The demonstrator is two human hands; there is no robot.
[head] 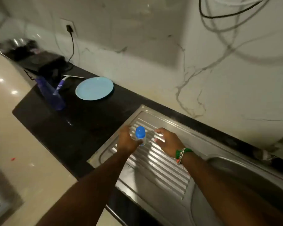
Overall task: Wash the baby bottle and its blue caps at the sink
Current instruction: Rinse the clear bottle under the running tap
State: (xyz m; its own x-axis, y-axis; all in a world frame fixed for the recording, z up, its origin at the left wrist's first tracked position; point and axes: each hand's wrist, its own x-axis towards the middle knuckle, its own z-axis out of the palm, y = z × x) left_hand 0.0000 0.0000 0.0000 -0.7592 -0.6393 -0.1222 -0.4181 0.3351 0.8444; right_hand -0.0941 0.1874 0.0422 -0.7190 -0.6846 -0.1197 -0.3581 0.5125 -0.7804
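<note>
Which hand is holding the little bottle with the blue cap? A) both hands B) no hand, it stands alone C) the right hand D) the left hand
D: the left hand grips the bottle over the ribbed draining board, while the right hand hovers beside it with fingers spread, holding nothing.

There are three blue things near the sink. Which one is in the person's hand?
The baby bottle with the blue cap, gripped by the left hand over the ribbed drainboard. The light blue plate and the dark blue bottle sit untouched on the black counter.
</note>
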